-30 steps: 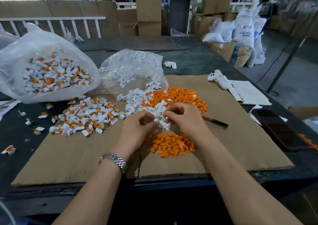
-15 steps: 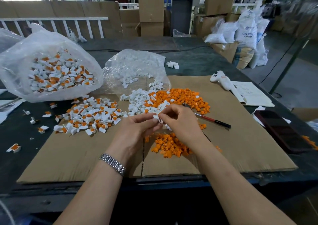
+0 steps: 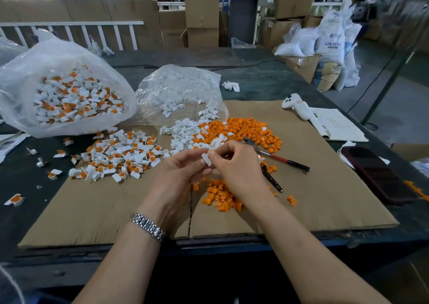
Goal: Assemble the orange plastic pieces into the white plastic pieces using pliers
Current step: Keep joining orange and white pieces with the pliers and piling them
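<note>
Hands risen off heap since a second ago: left hand [image 3: 183, 171] and right hand [image 3: 234, 164] together, pinching white piece [image 3: 206, 159] above desk middle. Pliers [image 3: 276, 156] now uncovered, untouched beside orange pieces [image 3: 241, 129]. Insert likely next.

Matt brown cardboard sheet [image 3: 313, 187], glossy clear plastic bags [image 3: 58, 71], shiny metal watch band [image 3: 147, 227], smooth plastic pcs [image 3: 206, 159].

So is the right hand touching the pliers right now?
Apart. The head view shows the right hand lifted, pinching a white piece with the left hand, while the pliers lie on the cardboard beside it.
</note>
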The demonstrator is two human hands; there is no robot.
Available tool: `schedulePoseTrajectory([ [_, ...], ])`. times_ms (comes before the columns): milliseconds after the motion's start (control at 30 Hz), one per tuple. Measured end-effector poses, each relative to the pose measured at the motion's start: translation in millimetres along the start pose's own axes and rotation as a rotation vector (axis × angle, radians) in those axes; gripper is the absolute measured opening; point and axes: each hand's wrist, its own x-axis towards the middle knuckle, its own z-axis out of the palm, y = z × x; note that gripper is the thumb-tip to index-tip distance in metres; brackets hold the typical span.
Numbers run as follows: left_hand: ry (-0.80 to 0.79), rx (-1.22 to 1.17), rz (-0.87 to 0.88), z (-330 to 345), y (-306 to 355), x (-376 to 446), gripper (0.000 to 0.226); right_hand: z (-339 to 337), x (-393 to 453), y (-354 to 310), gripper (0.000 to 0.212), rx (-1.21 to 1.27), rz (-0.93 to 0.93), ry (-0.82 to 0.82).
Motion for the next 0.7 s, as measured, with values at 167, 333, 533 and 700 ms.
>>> schedulePoseTrajectory([
  [167,-0.036,-0.076,-0.015,-8,6,2,0.026,-17,4,2,0.016,0.094,-0.054,-0.222],
  [333,-0.094,-0.061,-0.02,-13,10,3,0.028,-22,1,5,0.023,0.053,-0.203,-0.211],
  [533,-0.078,-0.059,-0.004,-11,8,-1,0.022,-19,-1,4,0.019,-0.098,-0.331,-0.128],
  [700,-0.01,-0.085,0.028,-8,10,-4,0.023,-16,-3,1,0.017,-0.181,-0.389,-0.115],
])
